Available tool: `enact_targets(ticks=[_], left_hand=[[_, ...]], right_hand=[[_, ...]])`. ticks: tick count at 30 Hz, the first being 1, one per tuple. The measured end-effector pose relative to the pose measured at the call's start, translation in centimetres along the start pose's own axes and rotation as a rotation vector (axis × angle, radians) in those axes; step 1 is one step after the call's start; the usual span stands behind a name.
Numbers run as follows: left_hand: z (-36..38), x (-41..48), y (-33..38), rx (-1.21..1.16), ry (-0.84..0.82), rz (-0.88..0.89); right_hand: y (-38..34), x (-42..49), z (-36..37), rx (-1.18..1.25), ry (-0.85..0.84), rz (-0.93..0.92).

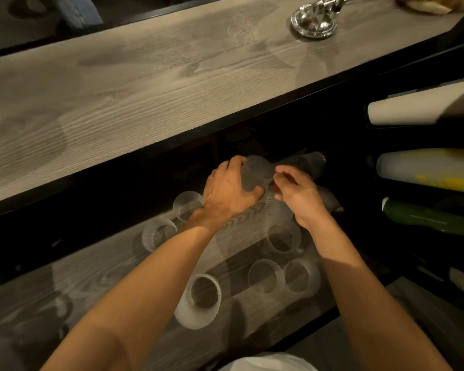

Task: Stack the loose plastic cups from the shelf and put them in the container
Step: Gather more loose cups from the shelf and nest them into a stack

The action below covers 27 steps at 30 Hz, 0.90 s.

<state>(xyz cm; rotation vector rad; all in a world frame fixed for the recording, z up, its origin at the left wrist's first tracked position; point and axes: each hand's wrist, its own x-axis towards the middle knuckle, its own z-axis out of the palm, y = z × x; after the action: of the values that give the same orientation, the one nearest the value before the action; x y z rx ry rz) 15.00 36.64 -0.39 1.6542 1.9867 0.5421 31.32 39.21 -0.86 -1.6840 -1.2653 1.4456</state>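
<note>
One ribbed cup [255, 171] lies sideways inside the curled left grip [229, 191], right grip [298, 195] pinching its rim.

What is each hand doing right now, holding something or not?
Left hand: grips a ribbed plastic cup.
Right hand: curled beside that cup's rim; whether it holds anything cannot be told.
</note>
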Motion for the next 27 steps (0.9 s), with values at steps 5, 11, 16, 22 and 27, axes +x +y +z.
enact_targets(ticks=[5, 11, 16, 22, 27], left_hand=[[0.7, 0.8, -0.3, -0.072, -0.003, -0.085], [1.1, 1.6, -0.5, 0.073, 0.0, -0.131], [1.2, 1.8, -1.0, 0.157, -0.018, -0.143], [0.8, 1.8, -1.0, 0.319, -0.091, -0.124], [0.2, 1.7, 0.5, 0.411, -0.09, -0.135]], right_hand=[[-1.2, 1.7, 0.9, -0.173, -0.017, -0.039], [-1.4, 2.3, 1.8, -0.263, -0.112, -0.03], [-0.9, 2.8, 2.0, -0.403, -0.144, -0.034], [-0.6, 2.6, 1.5, -0.593, -0.175, -0.033], [-0.7, 2.3, -0.8, -0.699, -0.098, -0.081]])
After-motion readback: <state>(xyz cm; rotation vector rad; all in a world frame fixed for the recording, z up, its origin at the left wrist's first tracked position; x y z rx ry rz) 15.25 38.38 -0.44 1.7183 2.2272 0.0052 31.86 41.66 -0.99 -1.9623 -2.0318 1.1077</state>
